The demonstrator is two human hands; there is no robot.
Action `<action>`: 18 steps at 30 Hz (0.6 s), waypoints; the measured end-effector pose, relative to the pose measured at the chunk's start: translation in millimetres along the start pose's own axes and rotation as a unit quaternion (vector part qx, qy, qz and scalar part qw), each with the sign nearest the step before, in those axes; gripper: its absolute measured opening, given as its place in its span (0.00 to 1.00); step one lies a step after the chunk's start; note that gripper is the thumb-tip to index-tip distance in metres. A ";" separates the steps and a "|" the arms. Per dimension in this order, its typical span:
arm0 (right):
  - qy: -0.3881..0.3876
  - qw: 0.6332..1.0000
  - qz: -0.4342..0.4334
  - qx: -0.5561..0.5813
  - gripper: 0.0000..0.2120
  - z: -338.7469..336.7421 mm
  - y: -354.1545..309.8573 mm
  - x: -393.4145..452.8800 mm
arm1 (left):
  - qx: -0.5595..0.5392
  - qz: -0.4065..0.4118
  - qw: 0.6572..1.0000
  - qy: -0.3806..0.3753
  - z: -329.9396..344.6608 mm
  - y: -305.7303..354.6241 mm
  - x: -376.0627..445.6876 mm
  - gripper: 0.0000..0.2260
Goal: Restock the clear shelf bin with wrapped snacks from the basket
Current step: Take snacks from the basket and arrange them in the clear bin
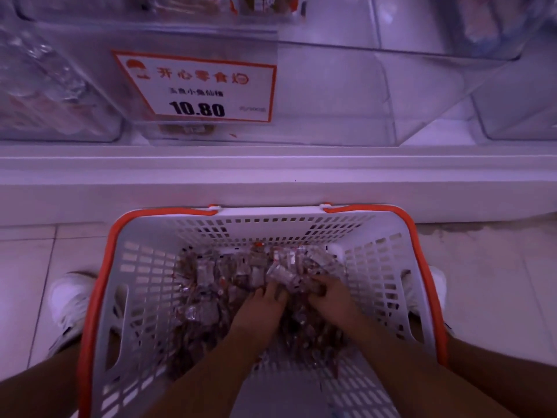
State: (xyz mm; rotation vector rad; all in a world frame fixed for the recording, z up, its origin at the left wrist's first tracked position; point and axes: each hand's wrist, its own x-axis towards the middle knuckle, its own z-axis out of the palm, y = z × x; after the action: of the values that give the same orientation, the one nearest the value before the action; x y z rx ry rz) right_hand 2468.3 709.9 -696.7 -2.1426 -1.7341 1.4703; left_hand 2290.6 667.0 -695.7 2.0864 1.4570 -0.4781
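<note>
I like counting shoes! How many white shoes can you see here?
2. One white shoe is on the floor left of the basket. The other white shoe peeks out behind the basket's right side, mostly hidden.

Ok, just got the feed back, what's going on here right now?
A person is bent over a white basket with orange handles on the floor, in front of the shelf. Both hands are down in the pile of wrapped snacks: the left hand and right hand are gathering a bunch together. The clear bin, beside the 10.80 price tag, looks nearly empty.
</note>
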 end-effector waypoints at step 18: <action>0.042 0.920 -0.170 0.351 0.14 -138.1 -195.0 -149.2 | -0.773 -0.103 0.612 0.131 -259.3 2.9 -157.4 0.09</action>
State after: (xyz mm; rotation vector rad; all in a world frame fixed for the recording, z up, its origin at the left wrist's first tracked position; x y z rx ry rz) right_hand 2420.8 740.4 -420.8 -1.4305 -1.1954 1.5460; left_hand 2233.0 708.8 -400.8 0.5202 1.3143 0.8615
